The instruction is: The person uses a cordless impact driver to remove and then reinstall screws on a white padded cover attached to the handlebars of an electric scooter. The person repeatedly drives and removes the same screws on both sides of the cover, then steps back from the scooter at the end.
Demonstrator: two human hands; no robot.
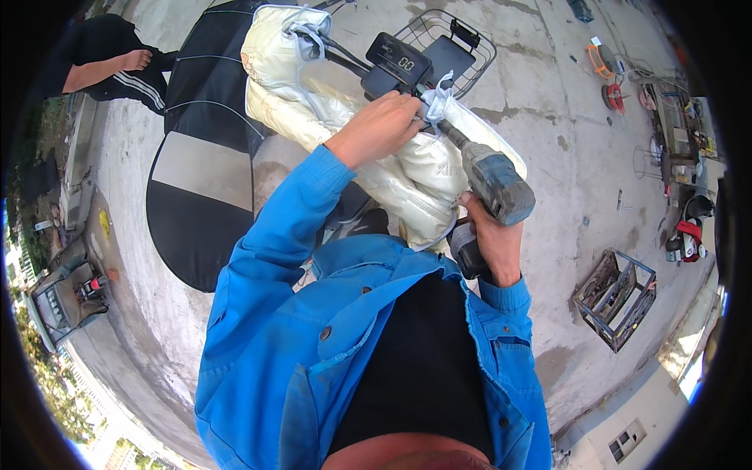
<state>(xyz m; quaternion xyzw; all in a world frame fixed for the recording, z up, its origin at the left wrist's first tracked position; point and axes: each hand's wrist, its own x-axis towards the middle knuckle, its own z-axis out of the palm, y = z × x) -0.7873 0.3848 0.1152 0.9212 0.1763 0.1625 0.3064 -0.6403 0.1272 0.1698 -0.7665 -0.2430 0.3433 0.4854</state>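
My right hand [497,239] is wrapped round the grip of a cordless impact wrench [499,182], grey-blue and dark, with its nose slanting up and left toward the middle of the handlebar. Fingers bent, my left hand [377,129] is closed just below a black digital display [399,61] on an electric scooter; whatever the fingertips pinch is hidden. A cream quilted wind cover [427,176] drapes the scooter's front and both handlebar ends, its pale blue lining showing at the edges. The tool's nose partly overlaps the cover's right side.
A wire basket [487,64] sits ahead of the display. On the left lies a long black covered form [200,239], with another person's hand [137,60] beyond it. A metal frame crate [615,301] stands on the concrete at right; tools and clutter [689,153] line the right wall.
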